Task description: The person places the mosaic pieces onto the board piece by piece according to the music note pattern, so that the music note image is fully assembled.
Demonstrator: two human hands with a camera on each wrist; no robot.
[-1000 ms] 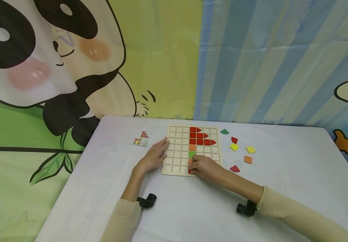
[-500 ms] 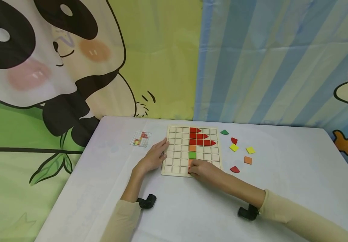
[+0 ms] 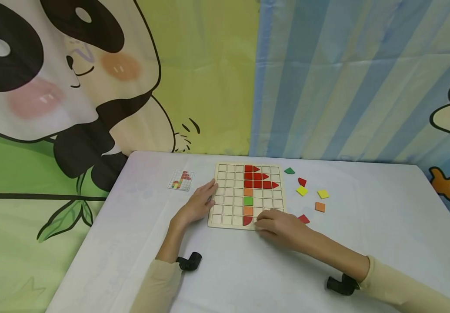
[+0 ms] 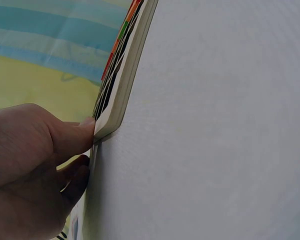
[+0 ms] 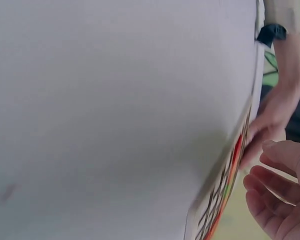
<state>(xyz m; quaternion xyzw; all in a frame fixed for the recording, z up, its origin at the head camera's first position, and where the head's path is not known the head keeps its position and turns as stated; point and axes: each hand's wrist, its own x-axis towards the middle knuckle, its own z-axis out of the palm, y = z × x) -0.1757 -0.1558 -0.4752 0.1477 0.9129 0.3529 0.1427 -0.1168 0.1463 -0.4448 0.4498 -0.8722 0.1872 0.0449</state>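
Observation:
A light wooden grid board lies on the table with red, orange and green tiles set in it. At the bottom of its column of tiles sits a red quarter-round tile, fully visible below an orange square tile. My left hand rests against the board's left edge, its thumb touching the rim in the left wrist view. Over the board's lower right corner is my right hand, fingers loosely bent; the right wrist view shows nothing between the thumb and fingers.
Right of the board lie loose pieces: a green one, two red ones, two yellow squares and an orange square. A small pattern card is at the left. A printed cloth backdrop hangs behind the white table.
My right hand has moved right, off the red quarter-round tile, uncovering it and the orange square above. The left hand stays at the board's edge.

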